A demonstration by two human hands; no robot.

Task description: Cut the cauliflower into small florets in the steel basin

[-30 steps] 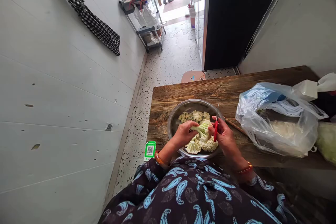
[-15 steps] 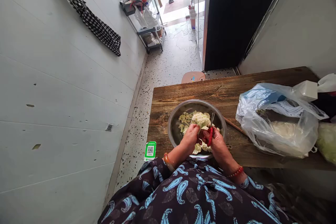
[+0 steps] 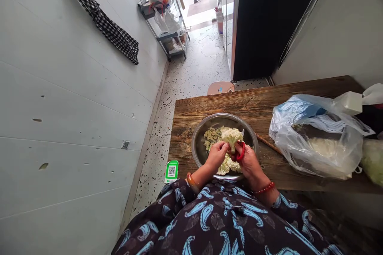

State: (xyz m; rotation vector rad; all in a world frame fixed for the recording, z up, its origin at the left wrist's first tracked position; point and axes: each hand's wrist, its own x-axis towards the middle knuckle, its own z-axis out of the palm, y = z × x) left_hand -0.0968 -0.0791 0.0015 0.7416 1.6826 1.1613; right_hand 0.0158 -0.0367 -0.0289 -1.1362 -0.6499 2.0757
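Note:
A metal bowl [image 3: 196,154] holds pale cauliflower pieces [image 3: 212,135], some small and some large. Over it, a cauliflower floret [image 3: 232,136] is held up with its stem towards me. My left hand [image 3: 216,157] is closed, thumb and fingers pinched at the stem side of this floret. In my closed right hand [image 3: 250,162] are red-handled scissors [image 3: 240,153]; their blades point away from me beside the floret, mostly hidden. The right fingertips are close to the stem, and whether they also touch it I cannot tell.
The bowl stands at the near edge of a wooden table [image 3: 206,106]. On the right lie clear plastic bags [image 3: 317,139], with a brown stick [image 3: 269,143] beside the bowl. A green code card [image 3: 171,171] is at the left edge. Beyond are a stool [image 3: 220,87] and a cart [image 3: 167,34].
The floret has turned, so its stem now shows towards me. The scissors have swung in my right hand, their red handles now nearer the stem. A person outside has shifted right.

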